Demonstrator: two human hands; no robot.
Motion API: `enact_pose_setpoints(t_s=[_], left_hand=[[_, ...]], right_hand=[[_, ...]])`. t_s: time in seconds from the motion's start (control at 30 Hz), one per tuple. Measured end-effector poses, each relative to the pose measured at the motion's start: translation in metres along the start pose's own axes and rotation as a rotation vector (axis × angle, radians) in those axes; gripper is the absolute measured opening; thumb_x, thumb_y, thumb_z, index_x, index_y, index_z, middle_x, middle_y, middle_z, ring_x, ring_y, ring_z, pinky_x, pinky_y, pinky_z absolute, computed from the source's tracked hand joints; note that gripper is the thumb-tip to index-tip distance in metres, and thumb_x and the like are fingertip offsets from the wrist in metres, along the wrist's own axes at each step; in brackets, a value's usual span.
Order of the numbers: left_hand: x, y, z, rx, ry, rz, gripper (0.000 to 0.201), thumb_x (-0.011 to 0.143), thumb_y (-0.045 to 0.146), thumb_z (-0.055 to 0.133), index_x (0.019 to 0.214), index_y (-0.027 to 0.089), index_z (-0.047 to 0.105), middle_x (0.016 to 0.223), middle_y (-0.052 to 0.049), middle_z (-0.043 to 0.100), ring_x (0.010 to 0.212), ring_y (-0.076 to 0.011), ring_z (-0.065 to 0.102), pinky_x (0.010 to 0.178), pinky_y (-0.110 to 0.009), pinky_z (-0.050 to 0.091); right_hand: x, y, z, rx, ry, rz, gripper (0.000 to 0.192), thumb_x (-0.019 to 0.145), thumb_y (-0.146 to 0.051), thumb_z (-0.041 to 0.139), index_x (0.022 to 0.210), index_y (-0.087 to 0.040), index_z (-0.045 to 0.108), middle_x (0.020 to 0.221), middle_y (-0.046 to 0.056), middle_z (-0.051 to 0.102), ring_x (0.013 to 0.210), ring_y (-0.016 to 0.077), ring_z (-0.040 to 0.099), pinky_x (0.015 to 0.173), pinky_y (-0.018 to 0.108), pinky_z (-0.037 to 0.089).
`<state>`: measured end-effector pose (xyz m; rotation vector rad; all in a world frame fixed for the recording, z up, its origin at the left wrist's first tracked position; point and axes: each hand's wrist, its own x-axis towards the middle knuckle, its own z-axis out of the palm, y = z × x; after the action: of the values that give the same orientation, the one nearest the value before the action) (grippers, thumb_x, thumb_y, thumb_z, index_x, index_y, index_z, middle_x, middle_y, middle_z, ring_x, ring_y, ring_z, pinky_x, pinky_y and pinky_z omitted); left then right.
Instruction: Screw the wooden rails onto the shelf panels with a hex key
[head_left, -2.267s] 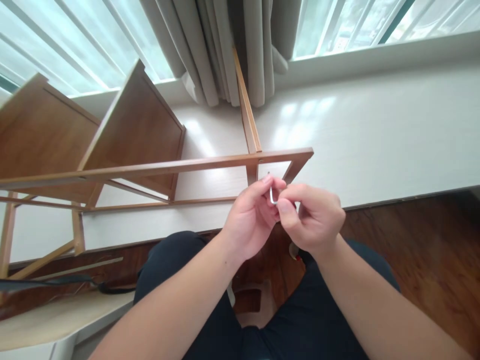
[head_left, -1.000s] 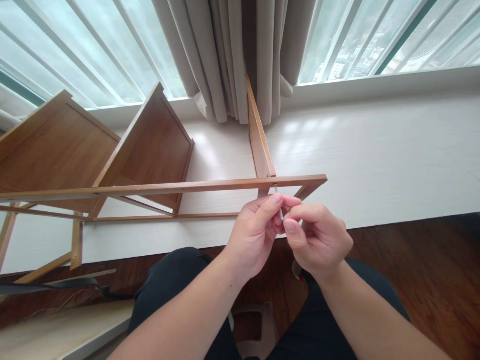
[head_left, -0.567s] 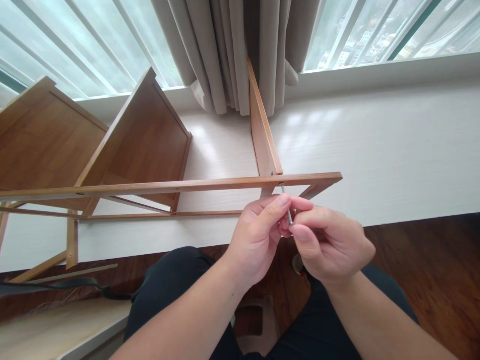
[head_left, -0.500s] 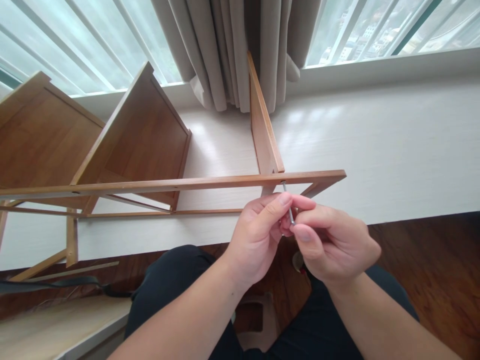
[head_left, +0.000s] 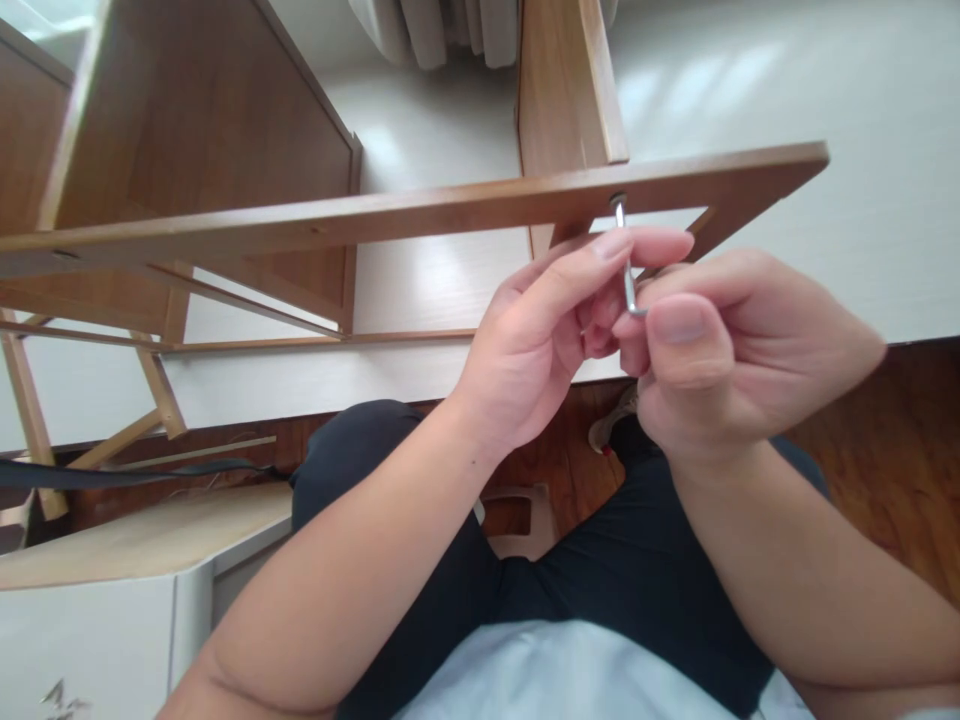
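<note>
A thin L-shaped hex key (head_left: 628, 275) reaches from a hole near the right end of the wooden rail (head_left: 450, 205) down to a bend between my hands. My left hand (head_left: 529, 320) steadies its long shaft between thumb and fingers. With thumb and forefinger, my right hand (head_left: 720, 350) pinches the short bent end. Its tip meets the rail at a dark round hole; the fastener inside is hidden. Behind the rail, an upright wooden board (head_left: 562, 90) stands close to that spot.
Larger wooden panels (head_left: 217, 110) of the same frame stand at the left. The frame rests on a white ledge (head_left: 862, 220). A white cabinet (head_left: 90, 630) is at the lower left, with a dark strap (head_left: 150, 475) above it. Curtains (head_left: 450, 30) hang behind.
My view has tilted down and come closer, so the rail sits higher. My right hand has shifted on the hex key, and its bent short end now shows. The tip remains at the hole.
</note>
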<state>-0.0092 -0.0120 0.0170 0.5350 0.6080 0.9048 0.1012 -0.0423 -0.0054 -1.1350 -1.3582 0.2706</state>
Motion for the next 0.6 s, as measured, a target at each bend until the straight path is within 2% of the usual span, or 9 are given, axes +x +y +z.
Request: enact_pose_setpoints(t_s=[0.1,0.2,0.33,0.47,0.6], left_hand=[[0.0001,-0.0028,0.0031,-0.028,-0.063,0.103,0.029,0.098,0.029,0.055,0.079,0.017,0.074,0.059,0.002,0.039,0.059,-0.0054,0.046,0.063,-0.02,0.041],[0.0009,-0.0037,0.0054,0.021,-0.078,0.113,0.038,0.102,0.029,0.046,0.077,0.018,0.072,0.061,0.001,0.035,0.058,-0.004,0.043,0.061,-0.018,0.037],[0.0013,-0.0028,0.0071,0.065,-0.063,0.085,0.041,0.102,0.034,0.046,0.073,0.016,0.069,0.061,0.001,0.034,0.057,-0.0044,0.043,0.06,-0.018,0.039],[-0.0017,-0.0027,0.0038,0.132,-0.049,0.1,0.047,0.1,0.051,0.049,0.077,0.016,0.069,0.061,0.001,0.036,0.057,-0.0061,0.044,0.057,-0.019,0.035],[-0.004,-0.0009,-0.0008,0.214,0.032,0.093,0.055,0.101,0.058,0.04,0.078,0.016,0.067,0.061,-0.001,0.043,0.058,-0.0076,0.047,0.054,-0.018,0.033]], right_hand=[[-0.0003,-0.0039,0.0004,-0.021,0.01,0.034,0.035,0.097,-0.04,0.062,0.067,-0.023,0.061,0.057,0.001,0.048,0.053,0.0154,0.052,0.051,0.033,0.043],[-0.0015,-0.0054,-0.0003,-0.031,-0.009,0.037,0.034,0.101,-0.04,0.058,0.072,-0.022,0.063,0.063,0.002,0.052,0.057,0.0166,0.055,0.058,0.034,0.049],[-0.0026,-0.0036,-0.0025,-0.059,-0.032,0.044,0.035,0.102,-0.043,0.055,0.075,-0.023,0.063,0.068,0.003,0.055,0.059,0.0157,0.057,0.06,0.033,0.053],[-0.0009,-0.003,-0.0035,-0.019,-0.073,0.069,0.04,0.102,-0.048,0.054,0.073,-0.022,0.062,0.067,0.004,0.058,0.061,0.017,0.061,0.058,0.033,0.054],[0.0004,-0.0028,-0.0026,0.055,-0.011,0.081,0.034,0.1,-0.044,0.059,0.075,-0.022,0.063,0.067,0.002,0.058,0.066,0.0172,0.065,0.06,0.031,0.057]])
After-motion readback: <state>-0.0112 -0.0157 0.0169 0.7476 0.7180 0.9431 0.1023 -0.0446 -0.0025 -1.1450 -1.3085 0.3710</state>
